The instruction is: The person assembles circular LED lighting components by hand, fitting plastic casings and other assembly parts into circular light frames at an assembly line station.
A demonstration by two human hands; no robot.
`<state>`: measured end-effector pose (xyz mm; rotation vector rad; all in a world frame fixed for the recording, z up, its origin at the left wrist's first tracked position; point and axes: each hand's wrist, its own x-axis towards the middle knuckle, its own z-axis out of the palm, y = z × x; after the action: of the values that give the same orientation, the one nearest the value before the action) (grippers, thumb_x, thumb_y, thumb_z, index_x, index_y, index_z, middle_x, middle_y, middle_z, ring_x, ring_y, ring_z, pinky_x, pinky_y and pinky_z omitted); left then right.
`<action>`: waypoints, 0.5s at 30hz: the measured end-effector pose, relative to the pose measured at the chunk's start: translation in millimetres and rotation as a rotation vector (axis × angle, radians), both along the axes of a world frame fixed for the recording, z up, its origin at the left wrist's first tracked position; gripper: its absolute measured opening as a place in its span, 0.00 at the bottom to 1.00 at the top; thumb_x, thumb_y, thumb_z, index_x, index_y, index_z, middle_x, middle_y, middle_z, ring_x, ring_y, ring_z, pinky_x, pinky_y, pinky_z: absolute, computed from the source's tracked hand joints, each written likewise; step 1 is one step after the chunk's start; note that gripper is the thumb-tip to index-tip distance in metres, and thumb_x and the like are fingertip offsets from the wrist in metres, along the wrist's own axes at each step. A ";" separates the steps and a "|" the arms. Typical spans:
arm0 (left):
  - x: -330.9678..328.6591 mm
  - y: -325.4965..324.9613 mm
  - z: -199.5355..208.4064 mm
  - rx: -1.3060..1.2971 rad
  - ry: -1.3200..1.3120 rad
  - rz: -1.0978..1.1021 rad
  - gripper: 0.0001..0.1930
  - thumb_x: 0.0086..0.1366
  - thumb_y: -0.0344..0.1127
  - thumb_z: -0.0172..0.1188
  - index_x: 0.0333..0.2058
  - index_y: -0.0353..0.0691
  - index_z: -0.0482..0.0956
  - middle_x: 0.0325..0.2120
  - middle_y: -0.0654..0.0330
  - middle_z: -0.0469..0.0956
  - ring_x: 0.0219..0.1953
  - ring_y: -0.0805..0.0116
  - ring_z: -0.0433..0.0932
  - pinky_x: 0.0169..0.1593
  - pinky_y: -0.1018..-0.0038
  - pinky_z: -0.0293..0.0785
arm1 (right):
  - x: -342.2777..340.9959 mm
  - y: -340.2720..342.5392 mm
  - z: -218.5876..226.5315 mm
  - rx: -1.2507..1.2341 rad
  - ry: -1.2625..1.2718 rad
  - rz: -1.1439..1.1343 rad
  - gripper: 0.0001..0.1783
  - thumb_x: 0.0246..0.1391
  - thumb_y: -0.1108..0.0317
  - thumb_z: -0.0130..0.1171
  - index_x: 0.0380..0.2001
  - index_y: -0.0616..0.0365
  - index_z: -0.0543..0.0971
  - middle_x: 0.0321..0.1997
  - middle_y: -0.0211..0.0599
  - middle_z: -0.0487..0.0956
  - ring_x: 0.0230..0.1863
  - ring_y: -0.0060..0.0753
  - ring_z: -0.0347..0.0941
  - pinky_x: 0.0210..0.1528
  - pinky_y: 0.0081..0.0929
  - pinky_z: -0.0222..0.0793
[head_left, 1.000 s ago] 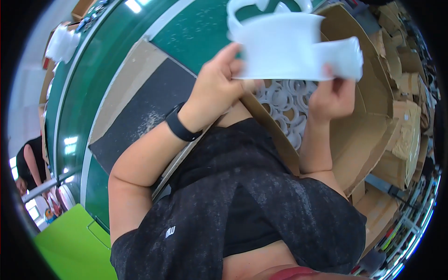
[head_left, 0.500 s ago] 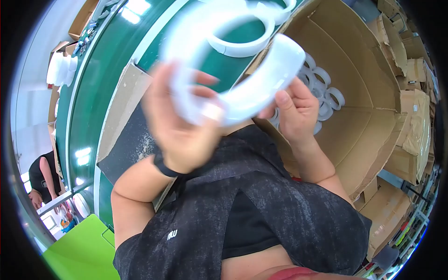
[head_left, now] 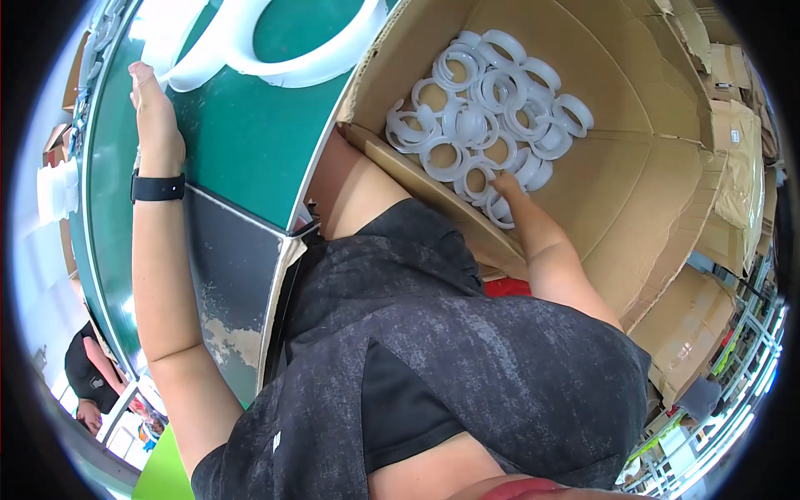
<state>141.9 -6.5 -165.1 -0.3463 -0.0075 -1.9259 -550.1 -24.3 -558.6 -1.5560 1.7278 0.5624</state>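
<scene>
My left hand (head_left: 158, 121) reaches up along the green table, its fingers stretched out and seen edge-on. They are against or just beside a large glossy white plastic ring (head_left: 181, 71), whose upper part is washed out by glare. Another large white ring (head_left: 304, 73) lies to its right on the table. My right hand (head_left: 508, 187) reaches down into the big cardboard box. Its fingers are bent at the rim of a translucent white ring (head_left: 476, 165), at the near side of a heap of similar rings (head_left: 468, 125). Part of those fingers is hidden.
The cardboard box (head_left: 625, 175) stands at my right, close to the green table (head_left: 250, 142). A black panel (head_left: 229, 242) is at the table's near end. More cartons (head_left: 683, 321) are at the far right. Another person (head_left: 92, 367) is at the lower left.
Both hands were on one large white ring before me. They have parted: my left went left to the table, my right down into the box. My view has turned toward the box.
</scene>
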 end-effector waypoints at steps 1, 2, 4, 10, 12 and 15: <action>-6.3 -4.1 0.1 0.032 0.016 -0.044 0.33 0.72 0.56 0.35 0.60 0.29 0.58 0.60 0.52 0.62 0.63 0.62 0.59 0.66 0.70 0.48 | -11.7 21.7 -1.0 0.104 0.074 0.020 0.36 0.46 0.48 0.61 0.55 0.59 0.72 0.57 0.56 0.72 0.58 0.54 0.68 0.61 0.42 0.61; -11.5 -5.4 0.5 0.070 0.023 -0.082 0.34 0.72 0.57 0.32 0.60 0.30 0.60 0.57 0.55 0.66 0.61 0.65 0.61 0.66 0.70 0.49 | -6.6 42.1 11.9 0.104 0.177 -0.027 0.40 0.45 0.47 0.62 0.59 0.58 0.67 0.62 0.54 0.66 0.63 0.54 0.61 0.64 0.44 0.56; -0.7 -0.5 0.6 0.068 -0.011 0.010 0.36 0.71 0.59 0.34 0.61 0.29 0.57 0.60 0.52 0.62 0.63 0.63 0.57 0.66 0.70 0.46 | -4.9 49.9 27.6 0.101 0.285 -0.067 0.45 0.44 0.46 0.63 0.62 0.57 0.62 0.67 0.52 0.60 0.68 0.55 0.55 0.67 0.46 0.52; -31.2 6.6 8.7 -0.160 -0.052 0.191 0.35 0.71 0.56 0.37 0.64 0.31 0.51 0.64 0.51 0.53 0.67 0.61 0.50 0.67 0.65 0.47 | -21.4 48.1 20.3 0.009 0.369 -0.145 0.49 0.46 0.42 0.61 0.68 0.47 0.53 0.74 0.44 0.42 0.74 0.48 0.35 0.72 0.50 0.35; -39.9 5.2 11.7 -0.248 -0.155 0.297 0.35 0.71 0.56 0.35 0.65 0.33 0.48 0.65 0.48 0.49 0.69 0.59 0.46 0.69 0.59 0.43 | -18.0 45.1 8.1 0.013 0.272 0.129 0.50 0.47 0.41 0.59 0.68 0.50 0.52 0.73 0.45 0.46 0.74 0.46 0.35 0.72 0.45 0.34; -45.4 7.0 17.7 -0.293 -0.236 0.354 0.35 0.71 0.55 0.36 0.65 0.32 0.46 0.67 0.47 0.44 0.69 0.58 0.44 0.69 0.58 0.42 | 8.4 48.0 -14.8 -0.048 0.195 0.353 0.49 0.49 0.43 0.58 0.68 0.54 0.51 0.73 0.44 0.48 0.75 0.42 0.33 0.73 0.41 0.34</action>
<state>96.5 0.6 -147.4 -0.2878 -0.4798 -1.6024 -541.8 23.7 -573.4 -1.9110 1.6221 0.8786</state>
